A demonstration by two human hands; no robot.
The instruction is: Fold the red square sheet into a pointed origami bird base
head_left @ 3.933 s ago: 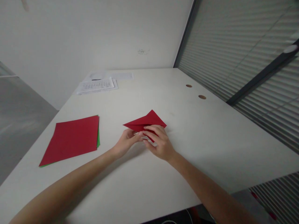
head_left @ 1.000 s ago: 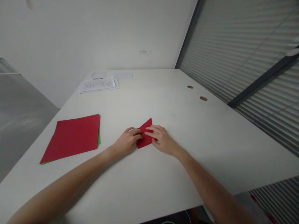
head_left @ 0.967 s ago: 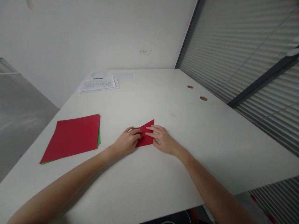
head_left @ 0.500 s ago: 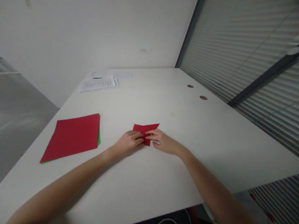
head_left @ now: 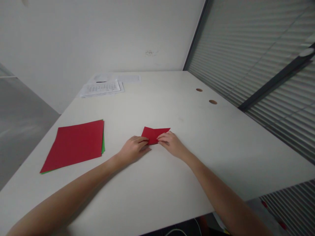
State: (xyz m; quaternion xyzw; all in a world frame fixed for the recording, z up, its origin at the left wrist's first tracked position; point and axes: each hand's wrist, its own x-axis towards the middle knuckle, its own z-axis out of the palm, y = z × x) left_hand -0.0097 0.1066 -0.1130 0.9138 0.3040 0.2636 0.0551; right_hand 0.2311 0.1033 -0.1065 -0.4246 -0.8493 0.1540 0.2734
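When we begin at the left of the white table (head_left: 137,193), we find a flat pile of sheets (head_left: 75,142), well apart from the left hand; its upper sheet is red, and green edges show under it at the right side and the near corner. Beyond this pile, farther from the grip, we see white papers (head_left: 103,88) with writing, which lie partly one over another. Next comes the left hand (head_left: 134,147), whose fingers bend onto the lower left part of the folded red paper (head_left: 152,133); its thumb stands a little apart, and we cannot tell whether this hand grips. The paper is between both hands, its far edge making a shallow notch. At its lower right edge, the right hand (head_left: 172,144) has fingers and thumb drawn close together, pinching it. Right of this grip and farther away, we notice two round holes (head_left: 213,102), then the window blinds (head_left: 258,49).
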